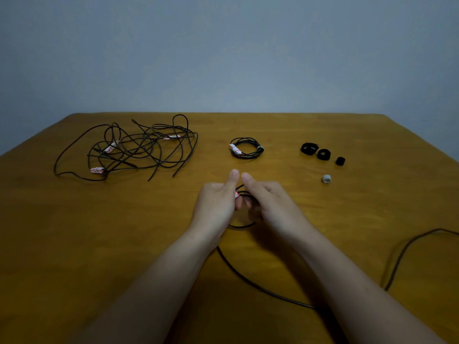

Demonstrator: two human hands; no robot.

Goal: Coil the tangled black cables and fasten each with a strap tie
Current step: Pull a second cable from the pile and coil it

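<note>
My left hand (217, 203) and my right hand (267, 202) meet at the table's middle, both closed on a small loop of a black cable (242, 225) with a red-and-white tag at its end. The cable's loose length (258, 289) trails toward me, passes under my right forearm and comes out at the right (407, 247). A tangle of black cables (139, 150) with red-and-white tags lies at the far left. A coiled cable (246, 148), bound with a grey strap, lies beyond my hands. Three black strap ties (323, 154) and a grey strap tie (326, 178) sit at the right.
The wooden table (74, 232) ends at a far edge against a plain grey wall (223, 58). Its right corner slopes away near the strap ties.
</note>
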